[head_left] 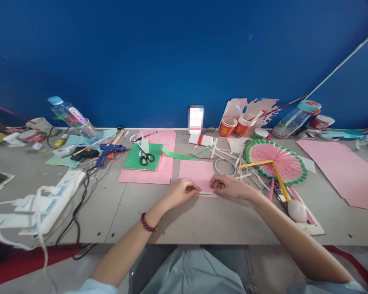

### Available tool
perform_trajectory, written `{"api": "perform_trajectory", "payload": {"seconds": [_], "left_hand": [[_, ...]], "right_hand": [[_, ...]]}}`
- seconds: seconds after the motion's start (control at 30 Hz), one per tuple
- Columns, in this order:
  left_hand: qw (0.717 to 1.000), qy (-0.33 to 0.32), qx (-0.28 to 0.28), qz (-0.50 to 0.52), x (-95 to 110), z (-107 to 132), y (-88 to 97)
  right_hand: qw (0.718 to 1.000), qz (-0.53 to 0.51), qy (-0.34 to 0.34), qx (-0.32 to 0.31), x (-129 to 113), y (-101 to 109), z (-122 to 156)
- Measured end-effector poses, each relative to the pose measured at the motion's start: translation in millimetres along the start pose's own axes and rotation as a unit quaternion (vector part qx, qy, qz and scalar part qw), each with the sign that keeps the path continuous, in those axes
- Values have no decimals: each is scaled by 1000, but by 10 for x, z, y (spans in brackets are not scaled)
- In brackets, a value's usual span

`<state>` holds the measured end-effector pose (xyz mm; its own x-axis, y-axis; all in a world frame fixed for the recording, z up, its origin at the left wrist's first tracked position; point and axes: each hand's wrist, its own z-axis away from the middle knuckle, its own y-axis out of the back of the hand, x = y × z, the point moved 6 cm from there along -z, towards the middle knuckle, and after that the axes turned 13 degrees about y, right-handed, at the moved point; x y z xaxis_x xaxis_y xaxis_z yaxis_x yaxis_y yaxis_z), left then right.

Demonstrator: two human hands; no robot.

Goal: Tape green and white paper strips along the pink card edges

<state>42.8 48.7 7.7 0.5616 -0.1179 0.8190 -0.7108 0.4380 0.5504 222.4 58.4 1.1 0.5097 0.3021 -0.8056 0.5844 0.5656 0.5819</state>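
Just below the middle of the frame, both hands meet at the near edge of a small pink sheet (196,173) lying flat on the counter (178,224); a pale green strip (206,192) runs along that edge, and it is thin enough that little of it shows between the knuckles. The left hand (179,192) is curled closed with its fingertips pinched on the strip's left end; the right hand (230,187) is closed the same way on the right end; whether the strip lies under the sheet's edge or on top of it cannot be told.

Left of centre, scissors (146,158) rest on a green sheet (131,161), with a blue glue gun (110,152) just beside them; a watermelon fan (274,162) lies open to the right, its yellow stick near the right forearm.

The likely trouble is skew: if one hand pulls harder than the other, the strip may slide off line with the edge or crease; the loose pink sheet could also shift on the smooth counter, since nothing weighs it down; a wide sweep of the right forearm might knock the fan.
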Motion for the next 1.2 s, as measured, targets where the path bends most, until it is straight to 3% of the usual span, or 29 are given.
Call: {"api": "perform_trajectory", "payload": {"seconds": [1.2], "left_hand": [[999, 14, 4, -38, -14, -29, -35]], "right_hand": [[996, 80, 15, 30, -117, -54, 67]]}}
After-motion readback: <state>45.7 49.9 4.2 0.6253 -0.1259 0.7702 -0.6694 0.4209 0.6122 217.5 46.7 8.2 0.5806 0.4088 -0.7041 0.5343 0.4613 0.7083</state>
